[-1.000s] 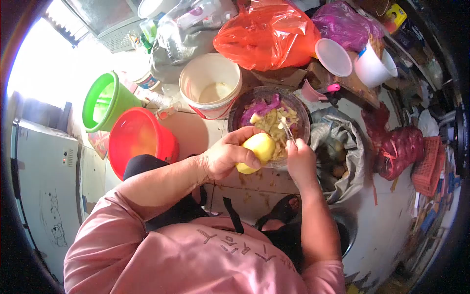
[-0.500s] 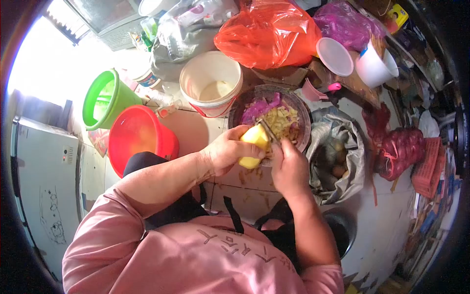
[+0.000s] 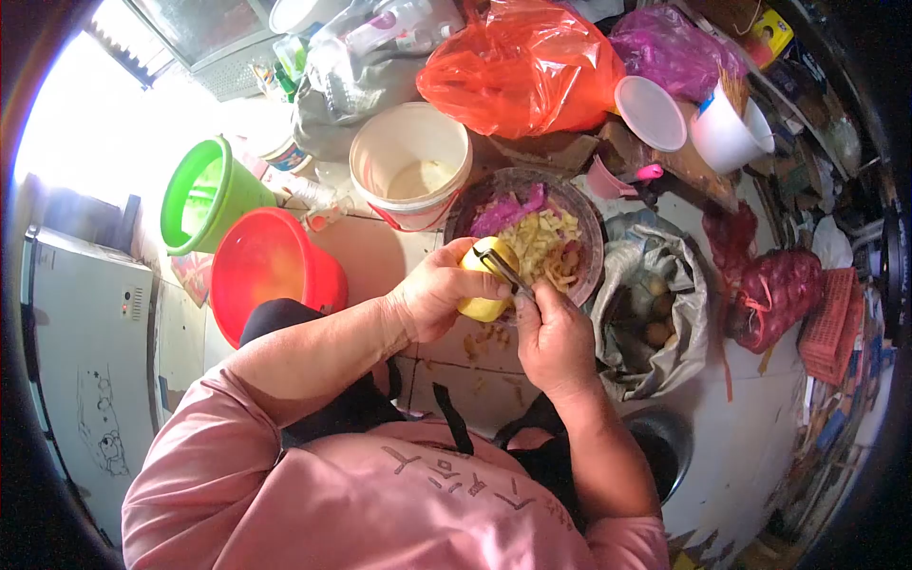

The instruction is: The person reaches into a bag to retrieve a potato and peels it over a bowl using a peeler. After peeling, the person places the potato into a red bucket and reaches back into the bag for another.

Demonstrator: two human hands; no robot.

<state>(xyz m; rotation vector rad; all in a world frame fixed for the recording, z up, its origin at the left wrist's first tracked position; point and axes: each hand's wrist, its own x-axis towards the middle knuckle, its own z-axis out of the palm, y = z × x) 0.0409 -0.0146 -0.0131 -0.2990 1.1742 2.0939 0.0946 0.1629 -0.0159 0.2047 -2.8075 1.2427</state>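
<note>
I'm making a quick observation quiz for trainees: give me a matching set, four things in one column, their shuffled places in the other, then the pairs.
Things:
1. Potato
2. Red tub
3. Peeler
4. Sack

Places:
A. In the right hand
B. Right of the bowl
C. In the left hand
D. Beside the green bucket

Pairs: 1-C, 2-D, 3-A, 4-B

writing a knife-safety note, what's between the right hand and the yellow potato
A peeler: the right hand grips its handle, and its blade end lies over the yellow potato, as the head view shows.
</note>
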